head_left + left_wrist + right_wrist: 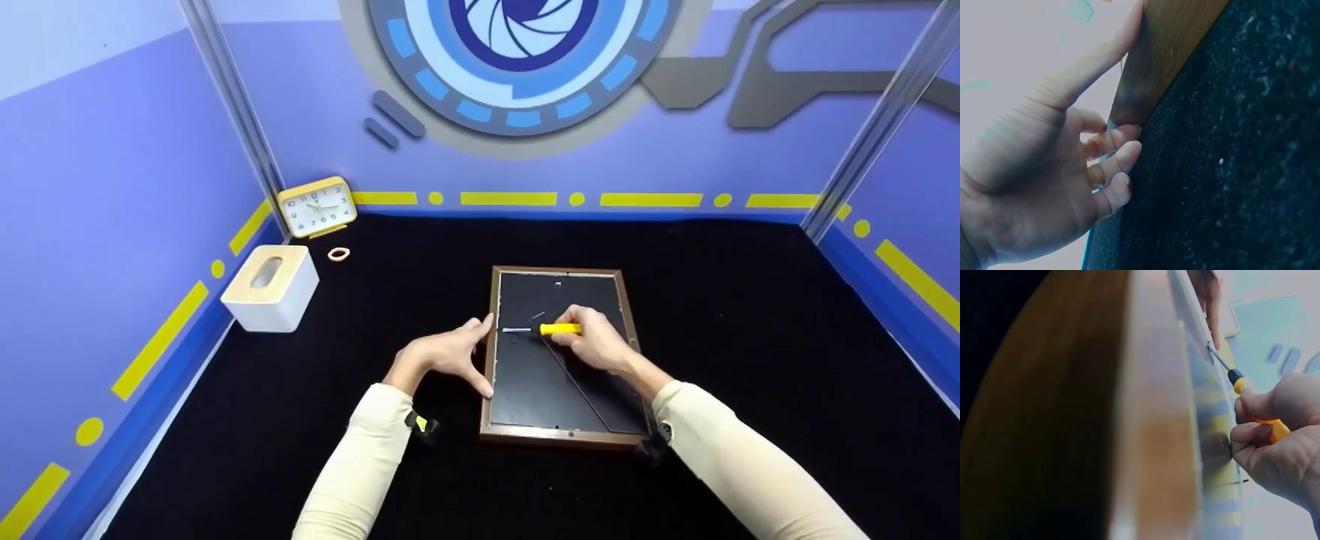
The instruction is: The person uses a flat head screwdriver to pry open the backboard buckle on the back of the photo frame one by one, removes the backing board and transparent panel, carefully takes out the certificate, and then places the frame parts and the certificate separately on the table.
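Head view: a brown wooden picture frame (559, 352) lies face down on the black felt table top (750, 337), near the middle, with its dark back board facing up; the right hand (596, 341) rests on the back board with its fingers curled tight around a small screwdriver with a yellow handle (559, 328); the thin metal tip points left, toward the frame's left side; the left hand (446, 356) sits just beside the frame, its fingers spread wide and touching the left edge, holding nothing.

In the left wrist view the left hand's fingertips (1129, 154) press against the wooden side of the frame, with the thumb higher up on the same side; in the right wrist view the screwdriver's tip meets a little metal tab at the frame's inner edge.

Far off in the left back corner stands a white tissue box with a pale wooden lid (270, 286); the lid has an oval slot, and I cannot tell what is inside; behind it leans a yellow square clock (316, 207); a small pale ring (339, 254) lies on the table near them.
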Demonstrator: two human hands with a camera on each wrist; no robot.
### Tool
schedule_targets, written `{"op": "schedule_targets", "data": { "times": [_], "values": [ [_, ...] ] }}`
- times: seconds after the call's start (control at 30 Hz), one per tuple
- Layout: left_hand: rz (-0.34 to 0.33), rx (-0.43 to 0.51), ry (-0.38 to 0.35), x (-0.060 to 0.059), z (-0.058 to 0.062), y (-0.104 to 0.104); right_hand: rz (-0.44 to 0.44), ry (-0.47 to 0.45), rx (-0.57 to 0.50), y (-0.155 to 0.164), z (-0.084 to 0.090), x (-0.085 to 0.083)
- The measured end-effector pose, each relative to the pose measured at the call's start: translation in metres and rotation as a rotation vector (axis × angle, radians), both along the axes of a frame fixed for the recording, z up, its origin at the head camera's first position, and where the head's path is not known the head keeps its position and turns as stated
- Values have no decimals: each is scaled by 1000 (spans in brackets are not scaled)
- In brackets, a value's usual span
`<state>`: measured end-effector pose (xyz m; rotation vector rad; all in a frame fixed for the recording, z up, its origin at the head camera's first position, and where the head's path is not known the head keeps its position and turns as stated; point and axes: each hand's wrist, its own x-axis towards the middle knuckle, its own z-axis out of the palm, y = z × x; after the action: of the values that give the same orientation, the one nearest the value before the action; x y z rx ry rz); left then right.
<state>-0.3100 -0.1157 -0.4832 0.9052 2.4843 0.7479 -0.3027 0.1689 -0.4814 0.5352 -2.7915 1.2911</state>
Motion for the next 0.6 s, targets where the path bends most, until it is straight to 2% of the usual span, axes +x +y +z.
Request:
{"op": "schedule_targets", "data": {
  "times": [0.17,0.4,0.6],
  "values": [
    [15,9,7,-1,1,-1,34,-94,-4,-2,9,-7],
    [3,8,-15,-1,-1,0,40,-309,-113,0,12,-16],
    [-1,21,-14,0,-1,-1,78,-313,-119,1,12,-16]
  ]
}}
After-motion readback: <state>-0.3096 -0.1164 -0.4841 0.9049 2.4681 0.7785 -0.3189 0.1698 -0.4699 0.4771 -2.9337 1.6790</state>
